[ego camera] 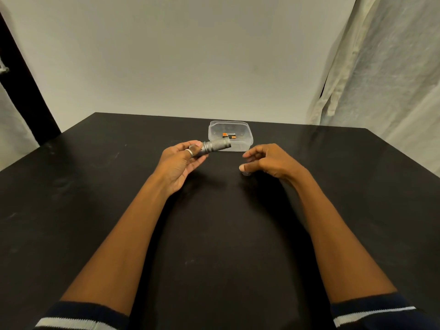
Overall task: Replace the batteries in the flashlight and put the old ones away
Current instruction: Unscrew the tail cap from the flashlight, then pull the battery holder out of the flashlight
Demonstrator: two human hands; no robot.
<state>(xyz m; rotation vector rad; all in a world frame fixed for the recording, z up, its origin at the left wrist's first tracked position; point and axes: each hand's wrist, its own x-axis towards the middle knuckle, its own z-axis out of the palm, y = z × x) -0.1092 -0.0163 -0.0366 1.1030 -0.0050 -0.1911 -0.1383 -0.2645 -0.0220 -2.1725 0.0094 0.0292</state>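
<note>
Head view, looking down over a black table [119, 210]. Left hand [181, 163] wrapped around the flashlight [215, 146] – fingers and thumb clamped on the narrow end, knurled fat end sticking out to the right and slightly up, lifted clear of the tabletop. Probably held that way to leave the far end free for the other hand to twist or load. Right hand [269, 160] hovering just off the table, fingers loosely curled and a bit apart, nothing obviously pinched – maybe a small pale something under the thumb tip, too tiny to call. Clear plastic tub [247, 144] sitting right behind the flashlight, well within reach, with a couple of orange-and-black batteries [229, 135] lying flat inside. Can't tell whether those are the old ones or the spares – makes sense as a catch-all either way, stops them rolling off. Can't say if the flashlight is open or closed from this angle.
</note>
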